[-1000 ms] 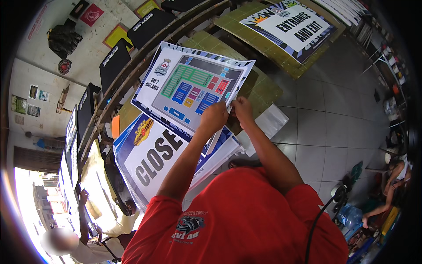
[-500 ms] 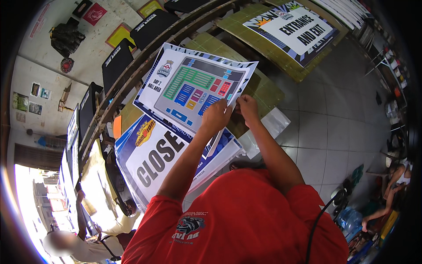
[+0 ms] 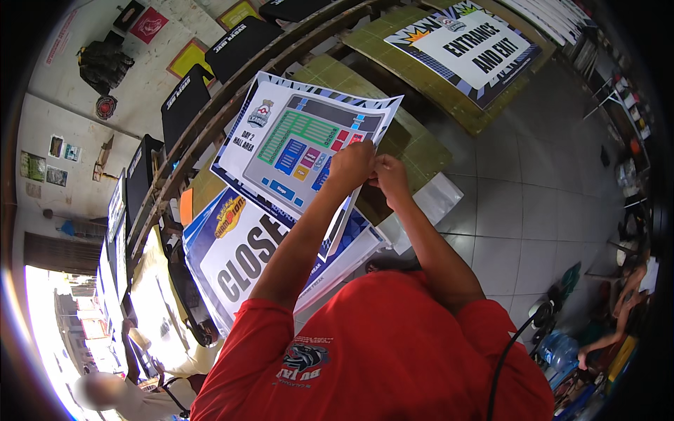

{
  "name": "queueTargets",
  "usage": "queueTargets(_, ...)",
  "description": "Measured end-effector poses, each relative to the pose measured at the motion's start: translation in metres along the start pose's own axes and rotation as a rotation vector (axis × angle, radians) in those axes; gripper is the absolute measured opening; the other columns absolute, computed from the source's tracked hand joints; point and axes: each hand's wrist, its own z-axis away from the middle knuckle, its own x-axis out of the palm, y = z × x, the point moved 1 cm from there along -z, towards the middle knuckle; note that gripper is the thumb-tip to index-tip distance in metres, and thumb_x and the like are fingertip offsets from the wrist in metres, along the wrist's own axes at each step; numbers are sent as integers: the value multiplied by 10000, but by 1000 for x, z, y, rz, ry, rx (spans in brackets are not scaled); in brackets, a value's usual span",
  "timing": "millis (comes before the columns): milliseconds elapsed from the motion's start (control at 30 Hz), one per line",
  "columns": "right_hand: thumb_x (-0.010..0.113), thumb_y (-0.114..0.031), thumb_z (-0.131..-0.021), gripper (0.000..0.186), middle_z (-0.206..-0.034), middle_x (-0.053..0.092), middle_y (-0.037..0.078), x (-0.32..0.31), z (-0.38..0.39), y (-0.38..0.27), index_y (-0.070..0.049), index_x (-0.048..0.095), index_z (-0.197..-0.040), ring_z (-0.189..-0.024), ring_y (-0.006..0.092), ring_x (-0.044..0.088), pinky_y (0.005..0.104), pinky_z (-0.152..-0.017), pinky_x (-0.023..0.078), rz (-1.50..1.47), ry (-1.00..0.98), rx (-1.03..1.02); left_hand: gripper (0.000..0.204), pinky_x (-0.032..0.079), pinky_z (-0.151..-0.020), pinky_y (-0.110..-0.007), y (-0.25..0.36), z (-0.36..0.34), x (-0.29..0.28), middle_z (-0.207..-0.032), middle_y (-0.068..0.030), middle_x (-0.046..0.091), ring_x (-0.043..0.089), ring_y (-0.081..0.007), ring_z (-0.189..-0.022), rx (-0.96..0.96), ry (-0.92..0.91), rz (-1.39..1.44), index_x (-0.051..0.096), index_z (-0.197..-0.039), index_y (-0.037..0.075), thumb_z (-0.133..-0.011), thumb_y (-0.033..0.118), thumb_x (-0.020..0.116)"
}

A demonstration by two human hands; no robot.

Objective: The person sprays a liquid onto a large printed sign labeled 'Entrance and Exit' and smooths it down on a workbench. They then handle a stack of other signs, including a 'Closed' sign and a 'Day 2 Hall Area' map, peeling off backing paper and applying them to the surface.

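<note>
Map poster (image 3: pixel 302 133) handling, I judge: my left hand (image 3: pixel 351 167), fingers closed, grips its edge; right hand (image 3: pixel 388 177) curls beside, hold unclear; next needs gentle steadying.

High on the wearer's head it sits, the left one of a side-by-side pair, pitching down over the red shirt (image 3: pixel 379 344) and along both forearms (image 3: pixel 298 242) to the fingers (image 3: pixel 380 165)! They land just above and right of centre, near enough that the printed sheet (image 3: pixel 281 130) beside them shows large. And what a sweep from this fisheye: far left of the fingers, the pale wall (image 3: pixel 91 130); right of them, floor tiles (image 3: pixel 491 217) stretching away; upper left of them, the rails (image 3: pixel 184 144) bow with the lens, dark rim all round.
</note>
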Motion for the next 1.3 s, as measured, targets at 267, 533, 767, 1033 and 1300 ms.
queueTargets(267, 577, -164, -926, 132, -742, 568, -11, -6, -3, 5, -105, 577, -808, -682, 94, 584, 273, -608, 512, -106, -32, 124, 216, 511, -717, -522, -8, -4, 10, -897, -200, 661, 648, -423, -830, 1, 36, 15, 578, -909, 43, -919, 239, 487)
queueTargets(533, 580, -189, -930, 127, -751, 560, -26, -11, -9, 18, -124, 567, -821, -681, 87, 577, 278, -618, 510, -150, -43, 174, 225, 475, -703, -543, -24, -5, 21, -813, -252, 633, 618, -461, -804, -3, 120, 255, 563, -914, 23, -942, 234, 489)
queueTargets(767, 589, -155, -910, 110, -716, 584, 2, -11, -15, 22, -76, 575, -836, -641, 122, 588, 278, -601, 486, 9, 5, 3, 219, 486, -691, -547, -16, 0, 20, -802, -263, 631, 619, -471, -788, -18, 119, 199, 556, -916, 25, -941, 234, 498)
queueTargets(1033, 651, -123, -841, 132, -697, 652, 82, -23, -52, 20, 5, 630, -871, -623, 144, 612, 303, -586, 468, 253, 223, -302, 177, 505, -679, -541, -8, -5, 22, -804, -235, 643, 640, -440, -782, 51, 101, 87, 544, -909, 39, -929, 207, 491)
queueTargets(1300, 633, -131, -850, 122, -655, 605, 22, -38, -66, -13, -13, 636, -818, -558, 88, 555, 264, -502, 412, 100, 127, -230, 169, 536, -670, -508, 4, -1, 20, -848, -193, 669, 671, -402, -764, 42, 38, -15, 578, -901, 51, -920, 197, 495)
